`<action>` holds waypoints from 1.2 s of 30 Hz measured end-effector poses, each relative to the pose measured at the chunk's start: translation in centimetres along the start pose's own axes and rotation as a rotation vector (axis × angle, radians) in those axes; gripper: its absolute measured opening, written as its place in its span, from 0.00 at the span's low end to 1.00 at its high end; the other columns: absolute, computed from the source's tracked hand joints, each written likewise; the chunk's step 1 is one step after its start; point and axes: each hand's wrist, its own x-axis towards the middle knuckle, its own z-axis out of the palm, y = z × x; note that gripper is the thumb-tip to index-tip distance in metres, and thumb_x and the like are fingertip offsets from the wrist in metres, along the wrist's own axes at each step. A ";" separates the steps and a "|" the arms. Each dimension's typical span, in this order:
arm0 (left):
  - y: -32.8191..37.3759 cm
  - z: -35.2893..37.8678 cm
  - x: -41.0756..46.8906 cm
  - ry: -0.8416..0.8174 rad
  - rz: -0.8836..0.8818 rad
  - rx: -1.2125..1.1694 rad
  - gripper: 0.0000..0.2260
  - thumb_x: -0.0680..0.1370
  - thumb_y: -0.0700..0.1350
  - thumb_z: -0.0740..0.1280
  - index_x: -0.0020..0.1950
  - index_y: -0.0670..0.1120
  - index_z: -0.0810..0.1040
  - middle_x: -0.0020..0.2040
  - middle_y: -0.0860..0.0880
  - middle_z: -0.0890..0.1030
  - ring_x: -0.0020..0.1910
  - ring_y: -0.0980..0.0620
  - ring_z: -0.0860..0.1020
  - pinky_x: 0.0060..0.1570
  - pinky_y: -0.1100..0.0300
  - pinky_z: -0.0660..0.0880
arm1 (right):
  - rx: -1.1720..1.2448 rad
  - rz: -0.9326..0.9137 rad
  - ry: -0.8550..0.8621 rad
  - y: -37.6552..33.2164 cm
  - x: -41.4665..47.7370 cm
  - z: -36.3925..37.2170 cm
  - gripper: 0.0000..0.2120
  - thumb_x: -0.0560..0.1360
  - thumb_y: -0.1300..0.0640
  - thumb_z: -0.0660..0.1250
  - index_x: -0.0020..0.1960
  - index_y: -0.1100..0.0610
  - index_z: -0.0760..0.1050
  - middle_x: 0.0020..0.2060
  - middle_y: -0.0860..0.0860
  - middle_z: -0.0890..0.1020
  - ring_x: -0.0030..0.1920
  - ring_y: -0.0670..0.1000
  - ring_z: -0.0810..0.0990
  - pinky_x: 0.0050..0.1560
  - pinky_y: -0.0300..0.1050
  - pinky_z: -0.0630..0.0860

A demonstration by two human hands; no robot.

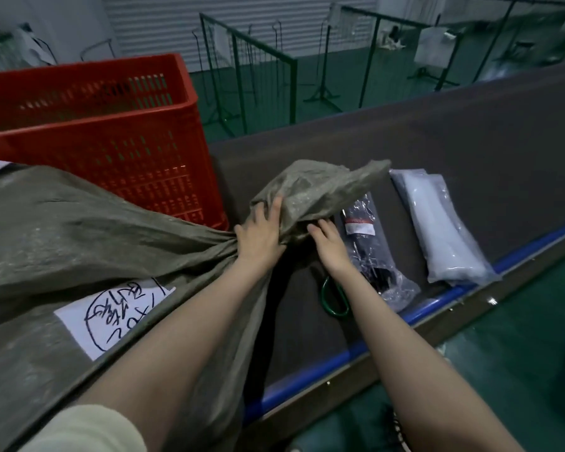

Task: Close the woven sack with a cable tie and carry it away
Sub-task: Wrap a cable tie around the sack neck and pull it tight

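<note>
A grey-green woven sack [79, 230] lies across the dark table, its body at the left and its gathered neck toward the middle. A white paper label [111, 316] with handwriting is stuck on its side. My left hand [261, 233] grips the bunched neck, fingers over the loose flap of the mouth [323, 184]. My right hand [328, 243] reaches under that flap, fingers curled against the cloth. A clear packet of black cable ties [369, 243] lies just right of my right hand. No tie is visible around the neck.
A red plastic crate [111, 132] stands behind the sack. A white plastic packet [441, 223] lies right of the ties. A green carabiner [331, 298] rests under my right forearm. The table's blue edge [437, 305] runs diagonally; green metal racks [258, 66] stand beyond.
</note>
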 end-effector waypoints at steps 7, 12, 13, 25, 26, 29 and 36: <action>3.5 2.3 0.1 -0.564 0.060 0.432 0.44 0.71 0.61 0.66 0.77 0.54 0.42 0.77 0.36 0.43 0.76 0.35 0.41 0.66 0.27 0.39 | -0.300 0.206 0.191 6.9 -0.9 -4.5 0.14 0.74 0.64 0.61 0.56 0.62 0.79 0.56 0.61 0.81 0.57 0.59 0.79 0.54 0.46 0.73; 8.2 1.6 -0.5 -0.246 0.172 0.307 0.49 0.68 0.67 0.64 0.77 0.49 0.39 0.76 0.35 0.35 0.74 0.34 0.34 0.69 0.34 0.35 | -0.383 0.274 0.342 9.0 -1.5 -7.3 0.12 0.74 0.65 0.61 0.54 0.66 0.78 0.53 0.64 0.82 0.56 0.63 0.78 0.53 0.51 0.74; 9.2 1.9 -0.8 -0.172 0.256 0.250 0.46 0.69 0.65 0.64 0.77 0.49 0.41 0.76 0.35 0.36 0.75 0.35 0.35 0.70 0.35 0.35 | -0.391 0.259 0.350 9.3 -1.5 -7.4 0.11 0.74 0.65 0.62 0.54 0.66 0.78 0.53 0.65 0.82 0.56 0.63 0.78 0.53 0.51 0.74; 10.5 3.9 -1.1 0.007 0.200 0.115 0.38 0.66 0.52 0.71 0.73 0.42 0.62 0.71 0.33 0.66 0.71 0.35 0.64 0.69 0.39 0.61 | -0.002 0.279 0.348 6.3 -0.5 -6.3 0.13 0.76 0.52 0.61 0.46 0.62 0.76 0.43 0.64 0.82 0.46 0.62 0.80 0.44 0.48 0.72; 9.8 3.8 -0.4 -0.093 0.105 0.108 0.40 0.71 0.53 0.68 0.76 0.43 0.52 0.75 0.33 0.57 0.75 0.33 0.53 0.71 0.35 0.50 | 0.237 0.365 0.272 5.5 0.0 -5.7 0.14 0.76 0.49 0.60 0.51 0.60 0.74 0.43 0.63 0.81 0.44 0.61 0.81 0.43 0.49 0.74; 7.9 3.2 1.0 -0.262 -0.107 0.196 0.44 0.72 0.61 0.64 0.77 0.46 0.41 0.76 0.33 0.44 0.75 0.32 0.40 0.67 0.30 0.38 | 0.758 0.556 -0.008 4.3 1.3 -4.2 0.27 0.76 0.46 0.61 0.71 0.57 0.62 0.65 0.65 0.71 0.64 0.64 0.73 0.59 0.53 0.74; 3.9 4.5 2.7 -0.363 -0.195 -0.027 0.31 0.75 0.48 0.63 0.75 0.47 0.54 0.69 0.37 0.70 0.67 0.37 0.70 0.64 0.44 0.67 | 1.001 0.523 -0.156 2.8 2.3 -2.4 0.07 0.77 0.55 0.55 0.47 0.53 0.71 0.45 0.51 0.75 0.49 0.55 0.76 0.46 0.48 0.72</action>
